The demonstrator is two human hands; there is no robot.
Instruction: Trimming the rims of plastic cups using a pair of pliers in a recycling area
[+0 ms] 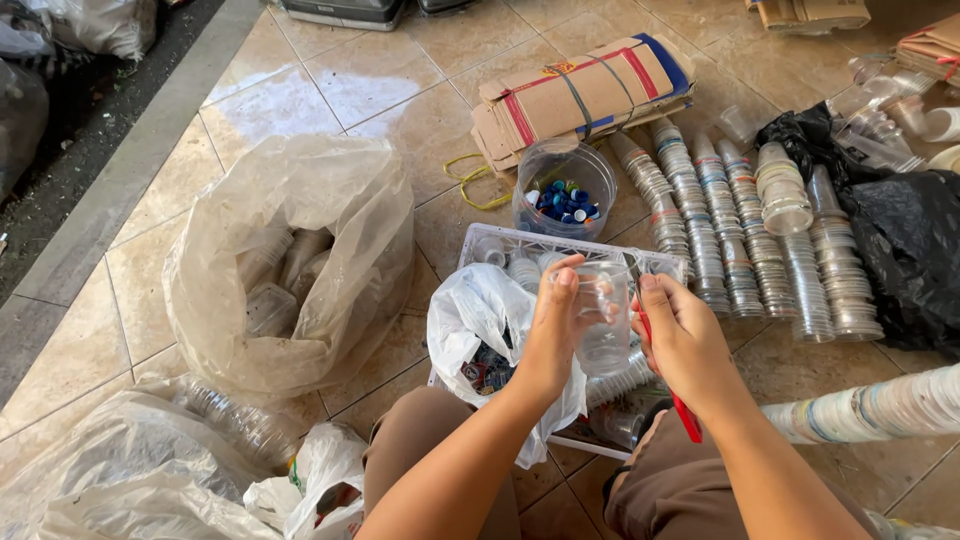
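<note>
Nearest the camera, crumpled clear plastic bags [120, 480] lie on the tiled floor [380, 90] by the person's left knee, one holding a squashed plastic bottle [235, 420]. Just above the knees the left hand [548, 345] has its grip closed around a clear plastic cup [603, 315] — thumb up along the near side, fingers behind — holding it upright over a white crate [500, 240]. The right hand [680, 345] is clenched on a red-handled tool [683, 415], whose handle sticks down toward the lap and whose tip meets the cup's rim; the two hands are just beside each other with the cup between them. A white plastic bag [478, 320] droops over the crate's left side, with small colourful scraps in it; more clear cups lie in the crate beneath the hands. To the left a large clear sack [300, 250] holds pale plastic containers. Beyond the crate stands a round clear tub [565, 185] with blue bottle caps in its bottom. To the right, long stacks of nested cups [740, 230] lie side by side on the floor, a black bag [900, 240] next to them. Farthest off lies a bundle of flattened cardboard [585, 90] — tied with red and green straps.
</note>
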